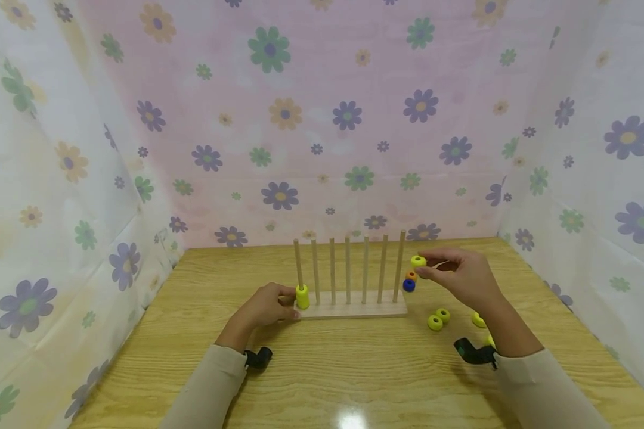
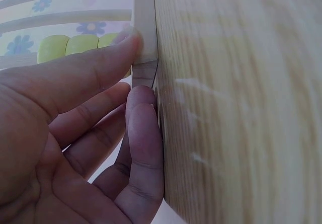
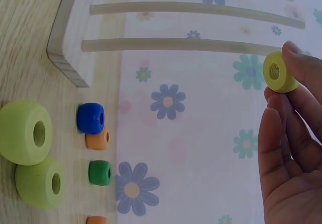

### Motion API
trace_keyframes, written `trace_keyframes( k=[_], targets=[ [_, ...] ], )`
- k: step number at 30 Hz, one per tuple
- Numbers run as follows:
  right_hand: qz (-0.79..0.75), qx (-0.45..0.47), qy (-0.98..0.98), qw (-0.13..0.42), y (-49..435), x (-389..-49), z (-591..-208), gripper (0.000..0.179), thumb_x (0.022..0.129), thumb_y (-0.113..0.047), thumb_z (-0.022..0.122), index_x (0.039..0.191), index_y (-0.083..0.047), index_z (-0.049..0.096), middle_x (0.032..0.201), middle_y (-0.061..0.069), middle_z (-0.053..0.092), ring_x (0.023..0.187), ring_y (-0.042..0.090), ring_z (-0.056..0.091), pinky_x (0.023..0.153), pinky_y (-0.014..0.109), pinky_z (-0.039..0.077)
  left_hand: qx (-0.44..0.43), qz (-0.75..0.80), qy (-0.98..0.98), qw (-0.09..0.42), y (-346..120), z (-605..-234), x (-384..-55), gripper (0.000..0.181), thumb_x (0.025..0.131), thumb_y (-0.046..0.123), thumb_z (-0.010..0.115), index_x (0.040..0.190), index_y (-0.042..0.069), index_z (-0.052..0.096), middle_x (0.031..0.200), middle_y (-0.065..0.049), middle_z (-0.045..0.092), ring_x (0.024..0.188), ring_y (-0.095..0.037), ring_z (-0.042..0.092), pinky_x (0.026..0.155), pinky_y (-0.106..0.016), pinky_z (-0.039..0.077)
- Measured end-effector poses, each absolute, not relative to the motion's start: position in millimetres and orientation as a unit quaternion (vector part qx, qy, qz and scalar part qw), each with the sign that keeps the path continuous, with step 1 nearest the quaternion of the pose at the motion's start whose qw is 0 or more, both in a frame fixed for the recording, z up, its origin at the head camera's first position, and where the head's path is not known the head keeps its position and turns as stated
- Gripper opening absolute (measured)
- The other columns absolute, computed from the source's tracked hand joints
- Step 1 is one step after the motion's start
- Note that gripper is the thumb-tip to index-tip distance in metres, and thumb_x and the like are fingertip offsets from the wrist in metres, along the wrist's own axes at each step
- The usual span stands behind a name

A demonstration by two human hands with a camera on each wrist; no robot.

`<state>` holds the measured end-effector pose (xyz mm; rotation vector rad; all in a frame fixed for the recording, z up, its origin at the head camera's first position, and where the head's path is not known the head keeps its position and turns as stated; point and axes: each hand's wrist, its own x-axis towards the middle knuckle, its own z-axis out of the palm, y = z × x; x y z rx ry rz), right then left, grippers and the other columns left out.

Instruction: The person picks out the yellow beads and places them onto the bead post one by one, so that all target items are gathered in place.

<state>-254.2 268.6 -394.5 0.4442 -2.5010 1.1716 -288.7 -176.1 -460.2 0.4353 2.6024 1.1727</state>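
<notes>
A wooden peg stand (image 1: 354, 309) with a row of upright pegs stands on the table. My left hand (image 1: 265, 307) grips the left end of its base, thumb (image 2: 108, 65) over the top and fingertips (image 2: 146, 128) against the end. Yellow beads (image 1: 302, 297) are stacked low on the leftmost peg. Raised just right of the rightmost peg, my right hand (image 1: 464, 277) pinches a yellow bead (image 3: 280, 72) between thumb and fingers. In the head view that bead (image 1: 418, 262) is held with its hole facing up.
Right of the stand lie a blue bead (image 1: 409, 285) and an orange bead (image 1: 411, 276). Two yellow beads (image 1: 435, 323) touch nearer me; another yellow bead (image 1: 479, 320) is beside my right wrist. A green bead (image 3: 100, 172) shows in the right wrist view. Flowered cloth (image 1: 322, 119) surrounds the table.
</notes>
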Motion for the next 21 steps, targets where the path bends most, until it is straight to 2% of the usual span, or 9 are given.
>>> trace_keyframes(
  k=[8, 21],
  targets=[
    [0.422, 0.185, -0.868, 0.183, 262, -254, -387, 0.033, 0.089, -0.032, 0.083, 0.121, -0.022, 0.078, 0.105, 0.003, 0.077, 0.084, 0.013, 0.075, 0.07, 0.022, 0.06, 0.152, 0.397, 0.896, 0.129, -177, -459, -288, 0.058, 0.088, 0.02, 0.085, 0.142, 0.015, 0.065, 0.149, -0.015, 0.058, 0.135, -0.042, 0.057, 0.093, -0.045, 0.06],
    [0.432, 0.203, -0.86, 0.18, 248, -253, -373, 0.036, 0.09, -0.03, 0.082, 0.125, -0.024, 0.076, 0.11, 0.001, 0.076, 0.088, 0.005, 0.074, 0.071, 0.022, 0.061, 0.154, 0.406, 0.891, 0.132, -177, -457, -284, 0.058, 0.089, 0.02, 0.084, 0.143, 0.013, 0.064, 0.149, -0.015, 0.058, 0.135, -0.042, 0.057, 0.099, -0.049, 0.057]
  ],
)
